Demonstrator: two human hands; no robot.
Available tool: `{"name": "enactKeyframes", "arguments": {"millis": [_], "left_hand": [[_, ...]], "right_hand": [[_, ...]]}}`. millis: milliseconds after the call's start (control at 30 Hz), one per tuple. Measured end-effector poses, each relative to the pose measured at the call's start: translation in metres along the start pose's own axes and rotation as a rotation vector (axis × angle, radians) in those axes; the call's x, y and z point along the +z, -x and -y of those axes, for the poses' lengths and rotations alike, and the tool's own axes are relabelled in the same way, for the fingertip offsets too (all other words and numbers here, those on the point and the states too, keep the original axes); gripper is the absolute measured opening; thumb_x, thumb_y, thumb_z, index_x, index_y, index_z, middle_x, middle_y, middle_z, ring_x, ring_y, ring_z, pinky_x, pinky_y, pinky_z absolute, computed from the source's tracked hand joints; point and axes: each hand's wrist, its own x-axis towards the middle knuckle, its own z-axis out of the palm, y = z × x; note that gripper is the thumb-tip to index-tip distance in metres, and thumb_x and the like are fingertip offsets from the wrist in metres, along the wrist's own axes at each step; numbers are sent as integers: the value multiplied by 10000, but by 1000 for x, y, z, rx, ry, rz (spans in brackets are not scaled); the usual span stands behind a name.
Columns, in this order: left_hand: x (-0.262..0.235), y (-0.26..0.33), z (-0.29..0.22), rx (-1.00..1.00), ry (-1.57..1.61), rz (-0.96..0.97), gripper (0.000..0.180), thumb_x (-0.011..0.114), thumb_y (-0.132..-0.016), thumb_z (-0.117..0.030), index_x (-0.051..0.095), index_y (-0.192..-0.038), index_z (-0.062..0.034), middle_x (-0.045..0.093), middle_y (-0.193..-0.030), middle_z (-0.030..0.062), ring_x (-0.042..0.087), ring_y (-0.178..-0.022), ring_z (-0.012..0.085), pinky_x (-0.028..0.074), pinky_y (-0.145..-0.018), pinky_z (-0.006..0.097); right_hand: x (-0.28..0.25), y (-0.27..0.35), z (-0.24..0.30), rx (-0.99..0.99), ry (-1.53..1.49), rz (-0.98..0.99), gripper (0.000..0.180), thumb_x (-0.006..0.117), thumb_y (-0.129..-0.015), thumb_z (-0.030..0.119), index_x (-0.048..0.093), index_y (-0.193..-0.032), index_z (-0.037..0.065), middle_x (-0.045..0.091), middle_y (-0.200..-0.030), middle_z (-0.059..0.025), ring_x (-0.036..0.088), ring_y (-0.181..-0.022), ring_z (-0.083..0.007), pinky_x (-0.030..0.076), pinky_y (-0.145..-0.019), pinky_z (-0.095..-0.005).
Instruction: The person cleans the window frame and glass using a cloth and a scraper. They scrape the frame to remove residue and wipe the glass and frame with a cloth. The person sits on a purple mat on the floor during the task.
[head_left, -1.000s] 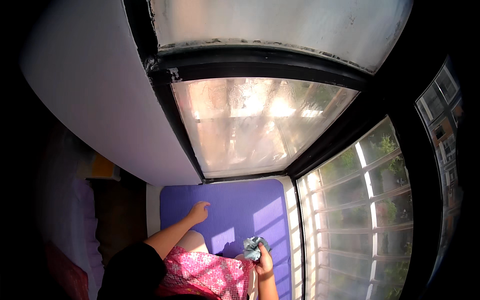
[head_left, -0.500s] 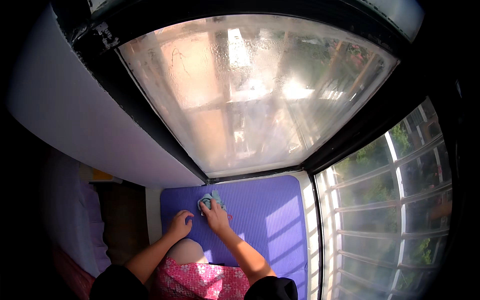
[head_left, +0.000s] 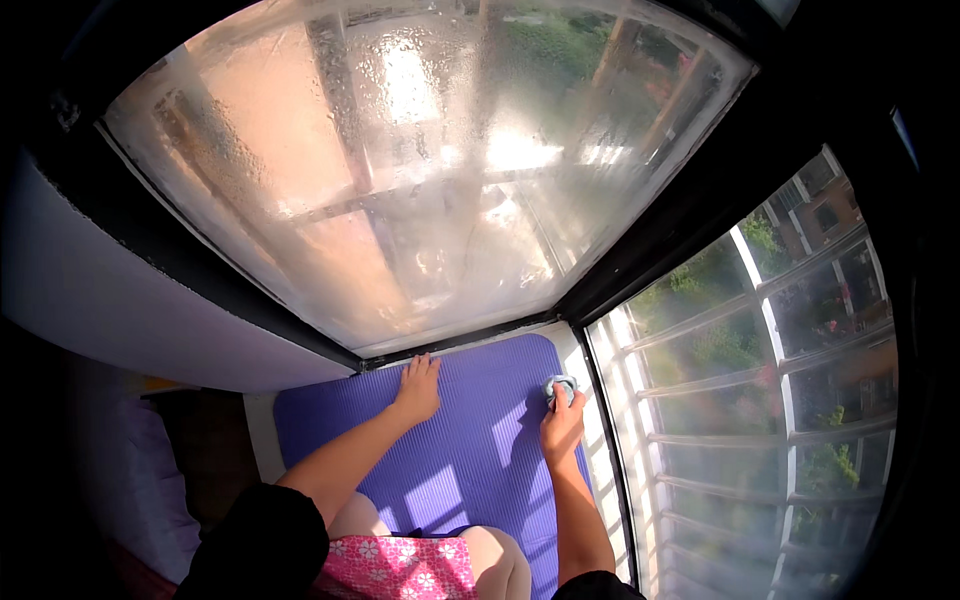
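Observation:
A ribbed purple mat (head_left: pixel 465 400) lies beneath me, and I kneel or sit on it in a pink flowered garment (head_left: pixel 405 568). At the mat's far edge, close to the foot of the front window, my left hand (head_left: pixel 418 390) rests with its fingers stretched out and nothing in them. Over toward the right edge of the mat, my right hand (head_left: pixel 563 428) grips a bunched grey-blue cloth (head_left: pixel 559 386). Part of the cloth is covered by the fingers. Its shadow falls on the mat beside it, so it seems raised a little.
Ahead stands a large wet, streaked window pane (head_left: pixel 400 170) in a black frame (head_left: pixel 655 235). On the right is a second window (head_left: pixel 720 350) with white bars outside. A pale wall (head_left: pixel 180 270) borders the left, with light purple bedding (head_left: pixel 150 480) below it.
My right hand has carried the cloth from the mat's middle to its right edge. The left hand has reached forward and opened flat near the window's foot. The view has shifted closer.

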Motion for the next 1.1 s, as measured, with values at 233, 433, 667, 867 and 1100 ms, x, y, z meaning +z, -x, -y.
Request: {"name": "enactKeyframes", "arguments": {"millis": [233,433,667,867,1100], "left_hand": [[0,-10,15,65,213,-114,531,434,-655,78,448,-1183,24,449,-1231,220,390,-1176,361,285,-1009,414],[-2,-11,32,141,184,-68,489,464,-660,36,468,-1149,31,460,-1203,228,418,-1127,379,334,-968,429],[-42,-20,-15,151,4,-119,415,558,-657,-21,523,-1070,-37,519,-958,145,486,-910,314,400,-778,412],[-59,56,-24,604,73,301,309,592,-631,-49,563,-927,-134,509,-832,49,519,-828,242,386,-710,362],[-37,189,2,626,130,863,245,594,-655,-152,581,-899,-130,564,-848,76,567,-837,268,405,-726,382]], "right_hand": [[90,63,88,-734,-174,472,397,465,-779,119,510,-1153,244,452,-1143,-138,511,-908,-303,481,-715,-363],[87,-24,49,-335,-9,202,334,462,-785,110,540,-1099,193,470,-1129,-137,508,-916,-323,479,-715,-402],[25,-44,-31,220,-296,-143,416,480,-723,-31,507,-1126,68,474,-1059,-208,510,-917,-371,446,-775,-385],[-38,-45,-9,393,-1061,-44,442,500,-768,18,408,-1199,-29,541,-948,-78,532,-795,-149,443,-736,-264],[-2,-37,114,-332,-392,336,388,545,-765,63,479,-1138,145,437,-1139,-195,534,-879,-398,474,-692,-420]]}}
